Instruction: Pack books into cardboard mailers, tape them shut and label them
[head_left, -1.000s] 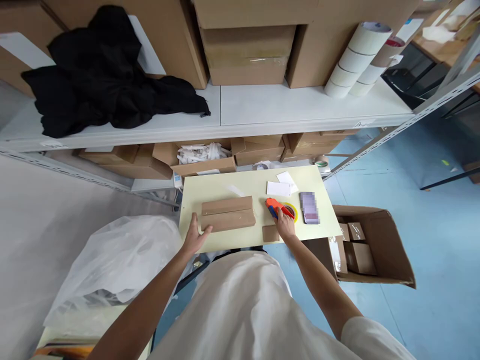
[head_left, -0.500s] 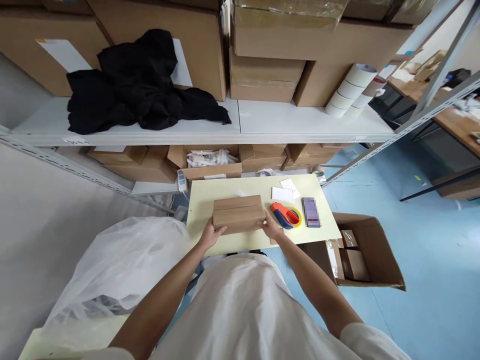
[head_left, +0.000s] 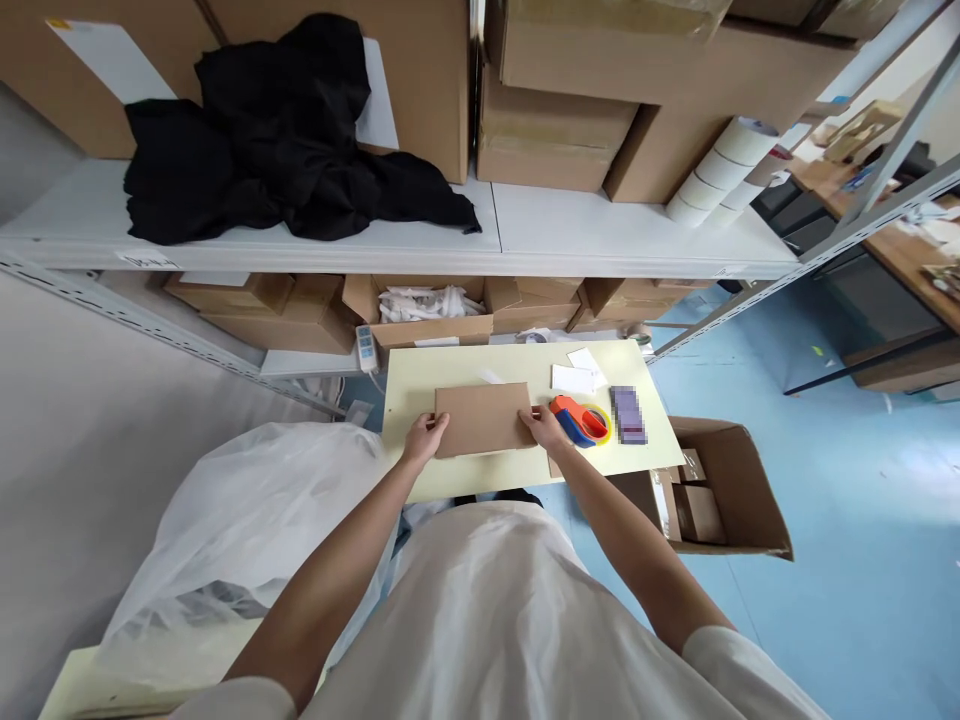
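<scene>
A closed brown cardboard box [head_left: 484, 420] is at the near left of the pale yellow table [head_left: 420, 362], one plain face toward me. My left hand [head_left: 426, 438] grips its left end, thumb on the near side. At the opposite end, my right hand [head_left: 541, 428] has its fingers closed on the box's edge. Just right of that hand lies an orange and blue tape dispenser [head_left: 576, 420] with a yellowish roll. Beyond it are white cards [head_left: 574, 379] and a purple, blurred-out stack [head_left: 628, 415].
An open carton [head_left: 739, 480] holding smaller boxes stands on the floor at right. Above the table's far side runs a grey shelf [head_left: 555, 220] with cartons, black cloth [head_left: 292, 150] and white rolls [head_left: 720, 170]. Translucent plastic sheeting [head_left: 247, 520] bulges at left.
The box has been turned between my hands: a seamed top and a front side showed before, and now one plain face shows. The view has shifted slightly.
</scene>
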